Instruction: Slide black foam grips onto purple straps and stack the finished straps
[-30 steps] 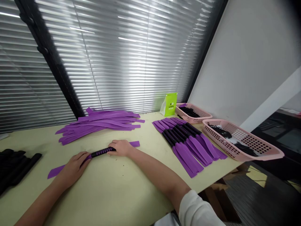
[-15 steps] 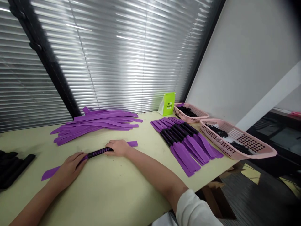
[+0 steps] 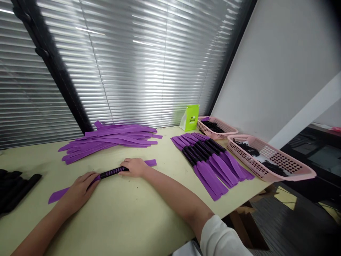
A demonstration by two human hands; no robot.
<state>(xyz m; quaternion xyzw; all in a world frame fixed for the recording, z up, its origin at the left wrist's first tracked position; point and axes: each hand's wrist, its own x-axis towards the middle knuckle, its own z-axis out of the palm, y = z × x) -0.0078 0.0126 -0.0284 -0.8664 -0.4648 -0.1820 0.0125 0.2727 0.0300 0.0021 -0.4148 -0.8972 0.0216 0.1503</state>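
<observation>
A purple strap [image 3: 57, 195] lies flat across the pale table [image 3: 128, 217], with a black ribbed sleeve [image 3: 113, 172] around its middle. My left hand [image 3: 78, 190] rests closed on the strap just left of the sleeve. My right hand [image 3: 134, 167] is closed on the strap at the sleeve's right end. The strap's right tip [image 3: 151, 163] sticks out past my right hand.
A pile of bare purple straps [image 3: 109, 139] lies at the back. A row of sleeved straps [image 3: 209, 160] lies to the right. Two pink baskets [image 3: 274, 160] [image 3: 217, 127] hold black parts, a green pouch [image 3: 191, 118] stands behind, and black sleeves [image 3: 14, 190] lie far left.
Both hands stay on the strap and sleeve in the same hold. Only the camera view has shifted slightly.
</observation>
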